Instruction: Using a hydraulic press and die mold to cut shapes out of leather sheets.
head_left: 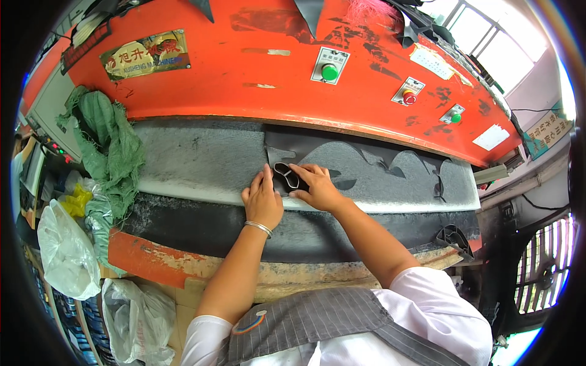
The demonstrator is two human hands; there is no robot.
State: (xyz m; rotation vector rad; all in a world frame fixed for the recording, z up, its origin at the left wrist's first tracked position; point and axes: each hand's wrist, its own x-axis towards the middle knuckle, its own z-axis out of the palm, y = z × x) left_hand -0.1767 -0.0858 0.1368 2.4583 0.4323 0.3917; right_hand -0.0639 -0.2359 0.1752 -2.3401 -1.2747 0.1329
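We had both forearms stretched forward from the lower edge, elbows apart and wrists converging, so that our hands met over the near part of a grey worktop pad (198,161). Between them was a black hollow form (287,174), its open curved outline facing up and a short bar crossing the inside. Our left hand (262,196) lay along the form's left side, back upward, its fingers pointing away from us and the index nearly straight; a silvery bangle (258,229) circled that wrist. Those fingers were close together, with the thumb near the form's lower end, but we could not tell whether they pinched it. Our right hand (320,188) came in at a slant from the right, bent at the knuckles, with index finger and thumb clamped on the form's right side, one toward the far end and the other toward the near end. Just beyond our hands, a black sheet (305,139) with scalloped cut edges lay on the pad, beneath the orange machine beam (244,67).
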